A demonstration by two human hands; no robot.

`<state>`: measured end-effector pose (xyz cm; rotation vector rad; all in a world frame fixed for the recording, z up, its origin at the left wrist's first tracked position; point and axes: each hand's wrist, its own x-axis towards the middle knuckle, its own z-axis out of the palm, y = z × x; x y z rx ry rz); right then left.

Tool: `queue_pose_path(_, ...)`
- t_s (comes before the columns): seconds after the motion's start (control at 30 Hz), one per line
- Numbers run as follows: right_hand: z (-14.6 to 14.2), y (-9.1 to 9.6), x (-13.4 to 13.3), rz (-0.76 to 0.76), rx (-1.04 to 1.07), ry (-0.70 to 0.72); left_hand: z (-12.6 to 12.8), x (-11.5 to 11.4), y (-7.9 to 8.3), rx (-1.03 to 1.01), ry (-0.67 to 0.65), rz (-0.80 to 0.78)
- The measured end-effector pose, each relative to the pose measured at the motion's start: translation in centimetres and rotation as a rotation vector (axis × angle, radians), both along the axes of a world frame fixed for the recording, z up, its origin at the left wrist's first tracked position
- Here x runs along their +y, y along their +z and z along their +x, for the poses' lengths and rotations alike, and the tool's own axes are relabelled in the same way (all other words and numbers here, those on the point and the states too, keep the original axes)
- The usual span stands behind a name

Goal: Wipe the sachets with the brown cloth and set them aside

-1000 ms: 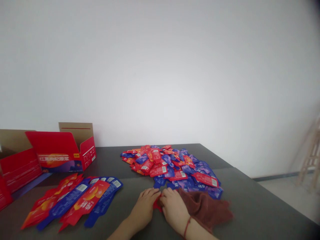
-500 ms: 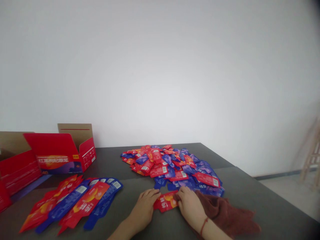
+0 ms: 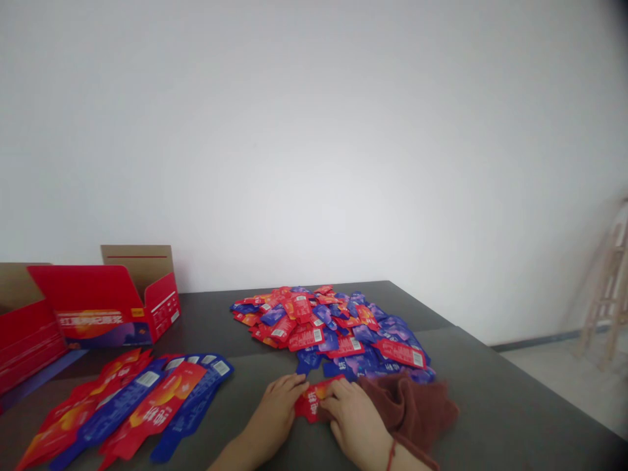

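Observation:
A red sachet (image 3: 310, 400) lies flat on the dark grey table (image 3: 490, 405) near its front edge. My left hand (image 3: 275, 413) presses on the sachet's left end with its fingers curled down. On the sachet's right part rests my right hand (image 3: 354, 418), fingers bent over it and a brown cloth (image 3: 412, 409) under the palm and wrist. Just behind both hands spreads a big heap of red and blue sachets (image 3: 333, 327).
A fanned row of red and blue sachets (image 3: 127, 409) lies at the left front. Open red cartons (image 3: 105, 307) with brown flaps stand at the back left. The table's right edge drops to a floor with a wooden frame (image 3: 608, 307).
My right hand drew away to the right, uncovering the red sachet, then came back left over it with the cloth. The left hand stayed on the sachet's left end.

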<state>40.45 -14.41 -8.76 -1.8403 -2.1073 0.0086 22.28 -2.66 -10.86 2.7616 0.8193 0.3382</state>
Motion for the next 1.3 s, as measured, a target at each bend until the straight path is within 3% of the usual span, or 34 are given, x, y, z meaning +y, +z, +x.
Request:
queue_pose_path(0.1,1.2,0.0,-0.2,0.022,0.055,-0.151,0.1,-0.1,0.1,-0.008,0.007,0.001)
queue_pose_path(0.2,0.6,0.3,1.0,0.024,0.002,-0.200,0.2,-0.2,0.3,-0.003,0.017,0.000)
queue_pose_path(0.43,-2.6,0.6,2.9,-0.028,-0.101,0.021,0.2,0.0,0.0,-0.011,0.015,-0.005)
queue_pose_path(0.5,-1.8,0.6,2.5,-0.023,-0.060,0.006,0.2,0.0,0.1,0.006,0.016,-0.009)
queue_pose_path(0.67,2.6,0.1,0.4,0.007,0.067,-0.183,0.0,-0.2,0.4,0.003,0.015,-0.015)
queue_pose_path(0.9,4.6,-1.1,-0.9,0.069,0.246,-0.204,-0.2,-1.1,1.5,-0.059,0.062,0.042)
queue_pose_path(1.0,4.9,-1.6,-0.2,0.074,0.257,-0.189,0.9,-2.7,2.5,-0.108,0.075,0.054)
queue_pose_path(1.1,5.4,-2.0,0.2,0.088,0.271,-0.175,3.0,-4.9,3.1,-0.089,-0.014,0.025)
queue_pose_path(1.2,6.0,-2.1,0.2,0.102,0.286,-0.165,5.6,-6.1,2.9,-0.049,-0.095,0.018)
queue_pose_path(1.3,6.5,-2.1,0.0,0.101,0.282,-0.149,6.8,-5.9,2.3,-0.017,-0.116,0.065)
